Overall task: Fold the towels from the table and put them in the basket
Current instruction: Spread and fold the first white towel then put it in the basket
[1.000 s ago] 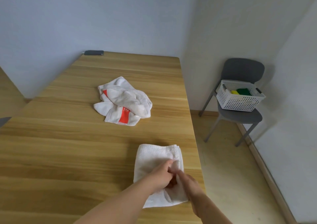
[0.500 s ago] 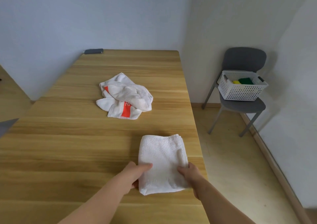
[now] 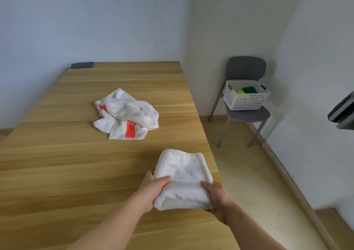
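Note:
A folded white towel (image 3: 183,175) lies near the right front edge of the wooden table (image 3: 76,173). My left hand (image 3: 153,190) grips its near left side, thumb on top. My right hand (image 3: 216,198) grips its near right corner, and the near end is raised off the table. A crumpled pile of white towels with orange stripes (image 3: 126,115) lies at the table's middle. The white perforated basket (image 3: 245,99) stands on a grey chair (image 3: 247,113) off to the right, with yellow and green cloths inside.
A dark flat object (image 3: 82,65) lies at the table's far left corner by the wall. Bare floor runs between the table's right edge and the chair. A dark object (image 3: 342,111) juts in at the right frame edge.
My hands went from pressing the towel's middle to gripping its two near sides, and its near end has lifted. The view has shifted a little.

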Demonstrator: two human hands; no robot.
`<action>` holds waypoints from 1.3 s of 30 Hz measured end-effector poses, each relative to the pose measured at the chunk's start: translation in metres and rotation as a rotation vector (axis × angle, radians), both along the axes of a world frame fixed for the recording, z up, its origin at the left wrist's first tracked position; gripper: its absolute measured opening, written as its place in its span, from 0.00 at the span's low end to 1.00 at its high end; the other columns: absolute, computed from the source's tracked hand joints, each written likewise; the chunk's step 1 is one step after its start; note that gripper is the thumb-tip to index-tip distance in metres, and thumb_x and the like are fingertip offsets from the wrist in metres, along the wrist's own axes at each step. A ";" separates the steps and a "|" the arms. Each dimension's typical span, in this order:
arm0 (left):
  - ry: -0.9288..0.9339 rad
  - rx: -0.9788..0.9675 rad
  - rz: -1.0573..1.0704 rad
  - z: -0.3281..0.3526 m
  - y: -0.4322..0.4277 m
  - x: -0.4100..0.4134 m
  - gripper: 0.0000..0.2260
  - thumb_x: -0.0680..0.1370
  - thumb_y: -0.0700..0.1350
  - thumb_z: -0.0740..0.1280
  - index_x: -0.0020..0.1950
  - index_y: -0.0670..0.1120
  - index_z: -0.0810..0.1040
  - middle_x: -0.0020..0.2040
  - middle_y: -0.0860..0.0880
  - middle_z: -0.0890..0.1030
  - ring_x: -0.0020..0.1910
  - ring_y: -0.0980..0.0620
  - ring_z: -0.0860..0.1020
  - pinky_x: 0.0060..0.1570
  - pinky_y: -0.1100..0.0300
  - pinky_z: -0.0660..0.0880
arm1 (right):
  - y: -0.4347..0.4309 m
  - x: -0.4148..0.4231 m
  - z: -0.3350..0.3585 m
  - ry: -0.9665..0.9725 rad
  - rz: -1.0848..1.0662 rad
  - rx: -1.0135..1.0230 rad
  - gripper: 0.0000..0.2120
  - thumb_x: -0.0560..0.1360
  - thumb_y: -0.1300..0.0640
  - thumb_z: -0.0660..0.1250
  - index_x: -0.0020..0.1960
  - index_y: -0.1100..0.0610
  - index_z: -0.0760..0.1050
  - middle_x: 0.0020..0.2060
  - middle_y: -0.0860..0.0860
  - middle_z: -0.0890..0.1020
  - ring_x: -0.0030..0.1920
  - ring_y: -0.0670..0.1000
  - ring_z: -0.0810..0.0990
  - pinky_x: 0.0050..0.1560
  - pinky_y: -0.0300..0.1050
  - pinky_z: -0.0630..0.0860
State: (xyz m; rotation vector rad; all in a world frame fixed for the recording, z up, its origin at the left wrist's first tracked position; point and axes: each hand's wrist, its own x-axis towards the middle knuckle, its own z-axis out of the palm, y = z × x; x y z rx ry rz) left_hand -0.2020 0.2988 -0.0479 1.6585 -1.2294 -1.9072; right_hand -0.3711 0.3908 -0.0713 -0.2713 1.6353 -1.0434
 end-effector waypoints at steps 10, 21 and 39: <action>0.055 -0.125 -0.377 0.009 0.014 -0.041 0.17 0.79 0.40 0.61 0.61 0.60 0.75 0.65 0.50 0.73 0.53 0.53 0.77 0.53 0.59 0.76 | 0.058 -0.027 0.018 0.040 -0.129 -0.072 0.22 0.78 0.62 0.59 0.59 0.35 0.63 0.53 0.50 0.77 0.37 0.52 0.78 0.27 0.39 0.72; 0.125 -0.001 -0.467 0.013 0.047 -0.254 0.31 0.69 0.40 0.75 0.67 0.59 0.68 0.59 0.52 0.74 0.54 0.51 0.78 0.50 0.58 0.78 | 0.114 -0.221 0.022 0.006 -0.278 -0.089 0.17 0.78 0.63 0.57 0.61 0.46 0.72 0.55 0.51 0.80 0.45 0.52 0.81 0.37 0.42 0.77; 0.171 0.057 -0.289 0.010 -0.053 -0.530 0.25 0.69 0.38 0.74 0.63 0.55 0.75 0.58 0.48 0.79 0.53 0.49 0.80 0.48 0.57 0.78 | -0.004 -0.518 0.021 0.054 -0.159 -0.120 0.17 0.77 0.62 0.58 0.61 0.46 0.71 0.55 0.53 0.80 0.50 0.55 0.81 0.37 0.42 0.76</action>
